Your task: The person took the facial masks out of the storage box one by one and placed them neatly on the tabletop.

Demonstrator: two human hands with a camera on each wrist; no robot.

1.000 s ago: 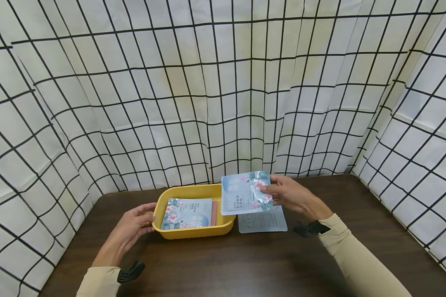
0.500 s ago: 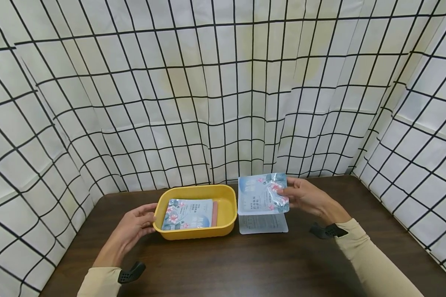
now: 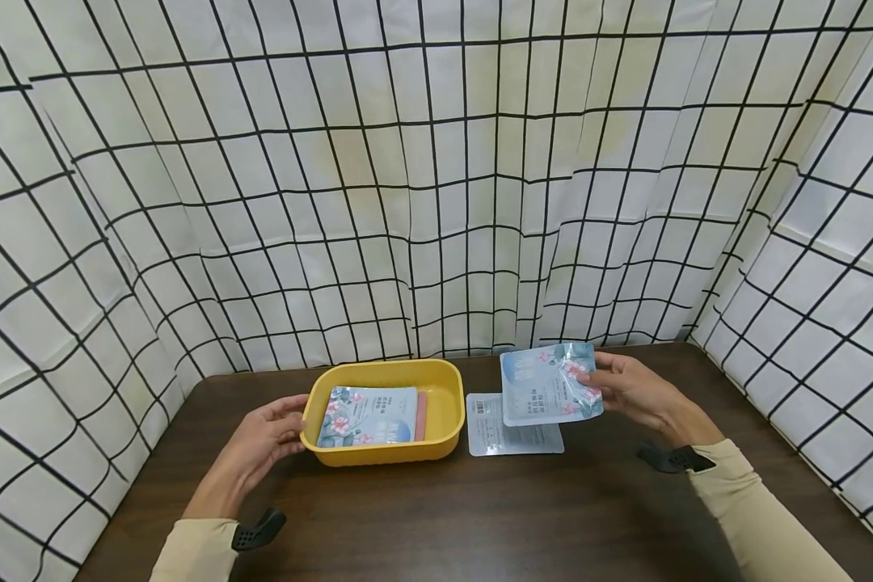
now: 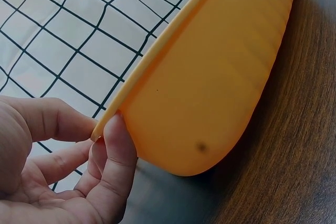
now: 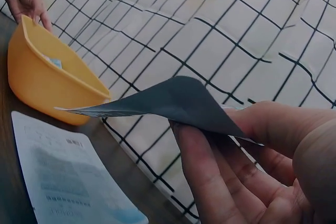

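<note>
My left hand (image 3: pixel 265 440) pinches the left rim of a yellow plastic basin (image 3: pixel 447 404) between thumb and fingers, as the left wrist view shows close up. Inside the basin lies a floral sachet (image 3: pixel 367 416), with a pink piece (image 3: pixel 420 416) showing at its right edge. My right hand (image 3: pixel 636 392) holds another blue floral sachet (image 3: pixel 546 384) by its right edge, thumb on the printed front. That sachet hangs above a pale sachet (image 3: pixel 483 428) lying back side up on the table, partly covering it in the head view. From the right wrist, the held sachet (image 5: pixel 157 100) looks bent.
The dark brown wooden table (image 3: pixel 436 517) carries everything. White cloth with a black grid (image 3: pixel 451 202) stands behind the table and at both sides. A black wrist strap (image 3: pixel 676 459) sits on the right arm, another strap (image 3: pixel 258 531) on the left.
My right hand has carried the held sachet rightward, from over the basin's right edge to above the sachet on the table. The left hand and basin stay about where they were.
</note>
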